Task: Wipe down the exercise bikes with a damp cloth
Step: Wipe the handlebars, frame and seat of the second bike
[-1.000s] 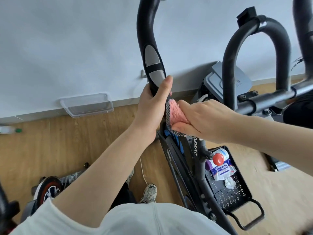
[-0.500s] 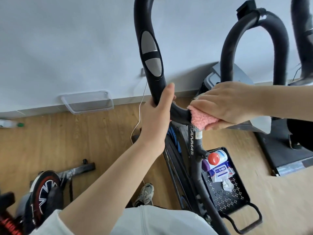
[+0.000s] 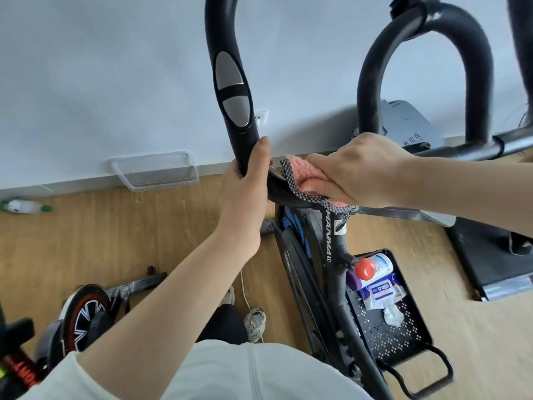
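my left hand [image 3: 245,197] is wrapped around the smooth, curved black handlebar tube [image 3: 227,53], thumb lying up along it. just to its right, the fluffy pink cloth with a checked woven edge [image 3: 300,171] sits draped on the bar's lower bend, bunched under my right hand [image 3: 360,171], whose fingers clutch it. a black perforated metal tray [image 3: 403,339] sits lower right.

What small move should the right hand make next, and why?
Probably slide the pink fluffy cloth along the black curved handlebar toward the left hand: the right hand presses it on the lower bend, and bare bar lies between the hands.
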